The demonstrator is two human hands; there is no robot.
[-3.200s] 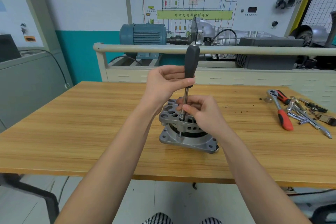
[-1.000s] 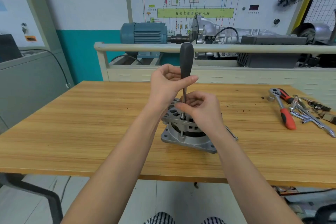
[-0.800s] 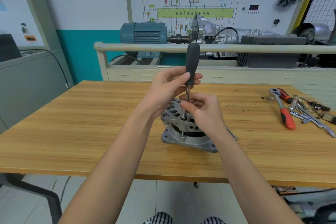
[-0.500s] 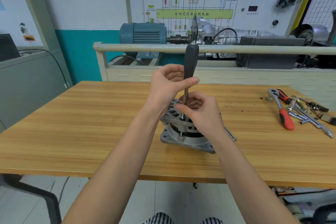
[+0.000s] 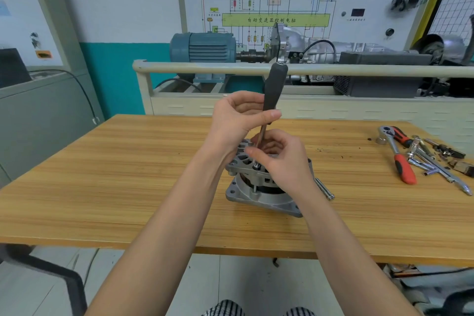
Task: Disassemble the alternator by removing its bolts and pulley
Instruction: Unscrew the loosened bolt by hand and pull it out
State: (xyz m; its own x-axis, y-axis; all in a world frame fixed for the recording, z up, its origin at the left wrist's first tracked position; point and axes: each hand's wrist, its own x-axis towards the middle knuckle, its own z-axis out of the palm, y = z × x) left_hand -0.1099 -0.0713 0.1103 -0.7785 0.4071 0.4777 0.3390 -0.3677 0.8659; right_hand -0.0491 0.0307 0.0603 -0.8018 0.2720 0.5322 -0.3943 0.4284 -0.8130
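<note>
The left hand (image 5: pixel 237 120) curls its fingers and thumb round the lower end of the screwdriver (image 5: pixel 272 93) handle, while the right hand (image 5: pixel 280 159) pinches the shaft just above a bolt (image 5: pixel 256 167) on the alternator (image 5: pixel 259 187). The alternator stands mid-table (image 5: pixel 102 187). A loose bolt (image 5: pixel 324 189) lies just right of the alternator, and a ratchet (image 5: pixel 397 152) with other tools lies well to its right.

Alternator (image 5: pixel 259 187) sits mid bench (image 5: pixel 128 187), driver (image 5: pixel 272 95) upright on its top. Left hand (image 5: pixel 236 120) on driver handle, right hand (image 5: pixel 279 159) lower at shaft. Loose bolt (image 5: pixel 323 188) just right of alternator. Ratchet (image 5: pixel 397 154) + other tools (image 5: pixel 436 161) far right. Motor rig (image 5: pixel 205 49) behind bench.
</note>
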